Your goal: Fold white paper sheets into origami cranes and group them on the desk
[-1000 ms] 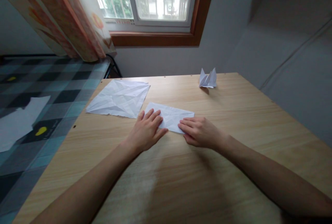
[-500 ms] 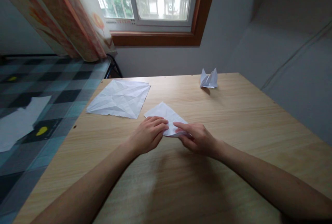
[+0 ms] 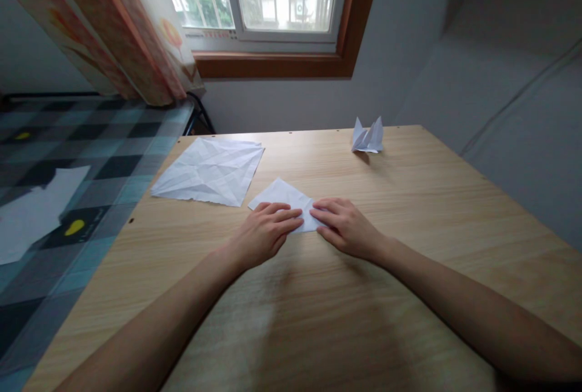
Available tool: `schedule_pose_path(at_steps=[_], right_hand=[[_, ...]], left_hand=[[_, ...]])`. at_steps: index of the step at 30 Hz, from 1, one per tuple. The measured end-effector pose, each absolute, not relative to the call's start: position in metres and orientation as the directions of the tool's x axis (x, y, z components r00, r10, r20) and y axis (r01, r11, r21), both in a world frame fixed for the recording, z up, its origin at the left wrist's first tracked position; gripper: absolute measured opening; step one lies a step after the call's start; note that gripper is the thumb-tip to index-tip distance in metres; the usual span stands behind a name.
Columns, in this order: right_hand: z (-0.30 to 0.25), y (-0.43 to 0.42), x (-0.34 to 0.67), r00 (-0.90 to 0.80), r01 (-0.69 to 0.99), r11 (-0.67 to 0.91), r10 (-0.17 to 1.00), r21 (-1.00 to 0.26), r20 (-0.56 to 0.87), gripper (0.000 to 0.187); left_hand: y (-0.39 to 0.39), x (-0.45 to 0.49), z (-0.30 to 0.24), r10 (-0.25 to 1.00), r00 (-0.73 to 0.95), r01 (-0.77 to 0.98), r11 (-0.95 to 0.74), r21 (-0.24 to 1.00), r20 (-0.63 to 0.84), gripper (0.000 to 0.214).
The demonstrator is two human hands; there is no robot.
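A white sheet of folded paper (image 3: 282, 191) lies flat on the wooden table, between and under my hands. Its far point faces the window, and a crease edge runs near its right part. My left hand (image 3: 266, 231) rests on the paper's lower left, fingers stretched out and pointing right. Over the right corner lies my right hand (image 3: 348, 228), its fingers extended and pressing down, with the thumb by the near edge. That corner is hidden beneath the right fingers.
A creased white paper sheet (image 3: 211, 171) lies at the table's back left. An upright folded paper shape (image 3: 367, 136) with two points stands at the back right. Torn paper (image 3: 39, 213) lies on the checked bedspread (image 3: 120, 168), left of the wooden table (image 3: 431, 198).
The right corner of the paper has been folded inward. My right hand has flattened onto it, and my left fingers have slid slightly right. The paper has shifted a little left.
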State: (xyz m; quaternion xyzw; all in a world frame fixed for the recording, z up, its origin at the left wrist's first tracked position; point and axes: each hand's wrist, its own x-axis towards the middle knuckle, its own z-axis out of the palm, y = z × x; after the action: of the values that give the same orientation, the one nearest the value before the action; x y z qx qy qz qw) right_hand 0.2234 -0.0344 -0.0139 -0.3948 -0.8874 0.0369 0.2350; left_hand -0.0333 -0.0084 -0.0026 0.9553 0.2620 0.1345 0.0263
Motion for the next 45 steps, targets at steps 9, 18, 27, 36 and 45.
schedule_pose_path(at_steps=[9,18,27,36,45], right_hand=[[-0.009,-0.029,0.239,-0.764,0.571,0.819,0.501,0.064,0.406,0.017],[-0.007,-0.048,0.222,-0.544,0.542,0.839,0.311,0.044,0.779,0.041],[-0.016,-0.028,0.232,-0.341,0.684,0.722,0.443,-0.104,0.829,0.098],[-0.007,-0.042,0.230,-0.525,0.696,0.705,0.370,0.137,0.766,0.033],[-0.014,-0.032,0.228,-0.640,0.549,0.830,0.495,-0.101,0.588,0.013]], left_hand=[[-0.015,-0.027,0.004,0.505,0.828,0.500,-0.862,0.088,0.246,0.030],[-0.020,-0.025,0.005,0.486,0.728,0.591,-0.802,-0.085,0.483,0.020],[-0.006,-0.024,0.006,0.968,0.135,0.142,-0.230,0.963,0.211,0.014],[-0.005,-0.025,0.007,0.970,0.241,0.033,0.019,0.999,-0.026,0.085],[0.000,-0.043,0.000,0.773,0.507,0.772,-0.604,0.197,0.381,0.024]])
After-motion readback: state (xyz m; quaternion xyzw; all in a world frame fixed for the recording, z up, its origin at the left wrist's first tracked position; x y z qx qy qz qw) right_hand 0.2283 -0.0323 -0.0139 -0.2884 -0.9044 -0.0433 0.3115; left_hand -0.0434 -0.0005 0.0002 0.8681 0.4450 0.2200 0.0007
